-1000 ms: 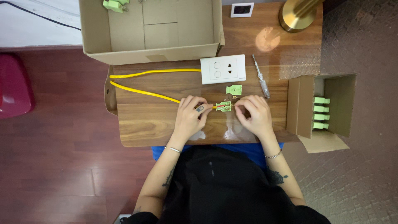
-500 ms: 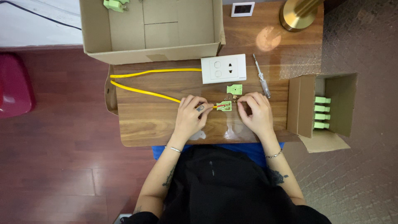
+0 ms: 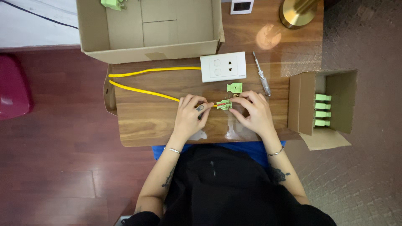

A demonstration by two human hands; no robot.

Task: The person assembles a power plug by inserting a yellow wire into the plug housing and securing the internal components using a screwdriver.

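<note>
On the wooden tabletop (image 3: 146, 121), the left hand (image 3: 190, 115) is pinching a yellow cable (image 3: 142, 90) end, feeding rightward into a small green plastic connector (image 3: 224, 104) gripped by the right hand (image 3: 253, 113).

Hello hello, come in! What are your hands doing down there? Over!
Left hand pinching yellow cable. Right hand holding small green plastic connector at cable's end. Spare green connector and screwdriver lie just beyond, not blocking.

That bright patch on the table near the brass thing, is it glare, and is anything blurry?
Head view: yes, a glare spot on the wooden table beside the brass lamp base; both hands cast soft shadows; everything looks sharp, edges slightly darker.
</note>
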